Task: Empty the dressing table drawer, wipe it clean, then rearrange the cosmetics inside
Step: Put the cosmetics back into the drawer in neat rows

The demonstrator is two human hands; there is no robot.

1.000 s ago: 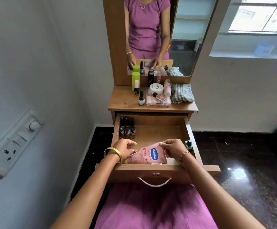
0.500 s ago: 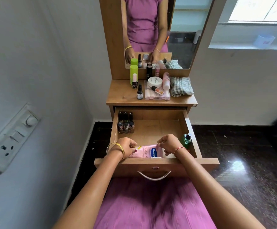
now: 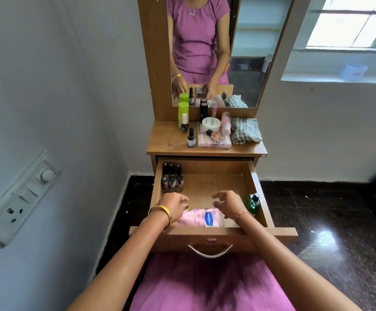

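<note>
Both sets of fingers are loosely curled and hold nothing: the left hand point(image 3: 175, 204) hovers low and left of centre in the frame, its fingertips just above the left end of the pink lotion pouch point(image 3: 199, 217), and the right hand point(image 3: 227, 203) hangs beside it to the right, thumb and fingers spread a little apart over the pouch's right end. The pouch lies flat on the drawer point(image 3: 257, 187) floor against the front wall, blue label up. Past the hands, three dark nail polish bottles point(image 3: 172, 179) stand in a tight row in the drawer's far left corner, and a green bottle point(image 3: 253, 203) stands against its right wall, just beside the right wrist. Above, on the tabletop point(image 3: 167, 140) at centre frame, the remaining cosmetics wait: a green tube point(image 3: 183, 114), two small dark bottles, a white jar point(image 3: 211, 124) resting on a clear case point(image 3: 214, 140), a pink bottle, and the folded checked cloth point(image 3: 245, 130) at the right. The restocking looks part done. To do it well, I would bring items down one at a time, stand the small bottles next to the existing row, and lay flat things along the bare middle, lifting the right arm clear of the green bottle so it does not topple.
</note>
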